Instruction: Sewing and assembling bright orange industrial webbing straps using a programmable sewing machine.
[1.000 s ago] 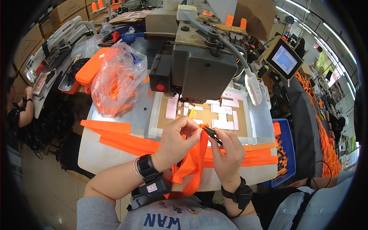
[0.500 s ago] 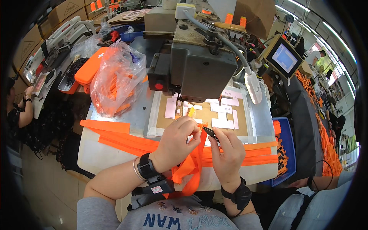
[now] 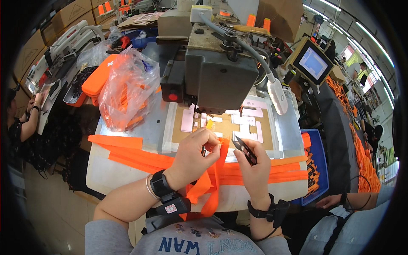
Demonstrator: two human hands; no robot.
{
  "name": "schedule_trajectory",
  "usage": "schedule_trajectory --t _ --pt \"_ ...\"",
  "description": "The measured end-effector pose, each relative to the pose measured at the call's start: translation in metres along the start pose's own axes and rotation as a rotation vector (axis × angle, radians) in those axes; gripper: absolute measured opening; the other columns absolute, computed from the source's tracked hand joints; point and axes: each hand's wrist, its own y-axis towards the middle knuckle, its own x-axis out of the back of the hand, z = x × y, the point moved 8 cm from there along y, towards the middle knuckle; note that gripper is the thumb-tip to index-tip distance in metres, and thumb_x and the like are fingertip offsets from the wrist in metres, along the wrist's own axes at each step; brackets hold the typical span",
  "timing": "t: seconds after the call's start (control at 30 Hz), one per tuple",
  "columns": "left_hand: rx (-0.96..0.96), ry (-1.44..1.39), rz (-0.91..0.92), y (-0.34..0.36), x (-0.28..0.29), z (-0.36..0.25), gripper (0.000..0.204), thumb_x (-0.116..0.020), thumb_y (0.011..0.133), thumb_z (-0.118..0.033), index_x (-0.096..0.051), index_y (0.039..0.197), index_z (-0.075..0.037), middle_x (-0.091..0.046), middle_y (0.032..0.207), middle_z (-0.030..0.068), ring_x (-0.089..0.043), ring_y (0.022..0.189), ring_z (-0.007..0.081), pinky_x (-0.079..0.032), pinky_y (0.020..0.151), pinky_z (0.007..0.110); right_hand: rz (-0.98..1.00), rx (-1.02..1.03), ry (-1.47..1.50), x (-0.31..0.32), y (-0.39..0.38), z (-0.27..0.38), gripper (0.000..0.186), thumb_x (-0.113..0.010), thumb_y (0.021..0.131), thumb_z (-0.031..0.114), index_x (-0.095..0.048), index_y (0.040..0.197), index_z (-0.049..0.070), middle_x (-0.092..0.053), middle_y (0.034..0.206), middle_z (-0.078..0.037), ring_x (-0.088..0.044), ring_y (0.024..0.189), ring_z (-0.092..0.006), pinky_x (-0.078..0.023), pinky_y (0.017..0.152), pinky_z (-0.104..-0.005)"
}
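My left hand (image 3: 192, 155) is closed in a pinch on the upper end of an orange webbing strap (image 3: 219, 163). From there the strap hangs in loops over the table's front edge. Black thread snips (image 3: 245, 152) are gripped in my right hand (image 3: 256, 170). Their tips point up and left, a small gap from the strap and my left fingertips. Several long orange strips (image 3: 140, 156) lie across the table under both hands. Just beyond the hands is the sewing machine head (image 3: 221, 78), over a brown template (image 3: 225, 127) with pale pink pieces.
A clear plastic bag (image 3: 129, 91) of orange items and an orange case (image 3: 98, 77) are at the left. On the right stand a blue bin (image 3: 318, 170) of orange and black pieces and a screen (image 3: 313, 61). Other people sit at both sides.
My right hand has drawn the snips slightly right, away from the strap, and their blades are now more exposed. My left hand keeps its pinch almost in place.
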Motion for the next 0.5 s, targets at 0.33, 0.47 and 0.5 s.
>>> schedule_trajectory --t 0.33,0.47,0.5 --pt "0.017 -0.025 0.138 -0.004 -0.013 -0.005 0.012 -0.068 0.078 0.002 -0.061 0.089 0.0 -0.064 0.086 0.0088 -0.064 0.076 0.0165 -0.052 0.069 0.027 0.159 -0.212 0.368 -0.017 -0.003 -0.015 0.01 -0.065 0.088 0.007 -0.062 0.092 -0.002 -0.045 0.071 0.006 -0.036 0.064 -0.0015 -0.03 0.055 -0.018" --pt "-0.026 0.041 0.142 -0.004 -0.013 -0.008 0.01 -0.067 0.081 0.0 -0.061 0.089 0.001 -0.064 0.086 0.0084 -0.064 0.077 0.0158 -0.052 0.07 0.027 0.145 -0.199 0.389 -0.016 -0.002 -0.012 0.009 -0.064 0.088 0.005 -0.063 0.09 -0.003 -0.047 0.07 0.006 -0.036 0.063 -0.0013 -0.03 0.055 -0.0176" --pt "0.0 0.017 0.16 -0.004 -0.014 -0.006 0.009 -0.066 0.082 -0.001 -0.061 0.089 0.001 -0.064 0.086 0.0076 -0.064 0.078 0.0146 -0.052 0.071 0.026 0.148 -0.195 0.401 -0.016 -0.002 -0.011 0.009 -0.064 0.088 0.006 -0.063 0.09 -0.003 -0.049 0.069 0.006 -0.037 0.063 -0.0013 -0.03 0.055 -0.0175"
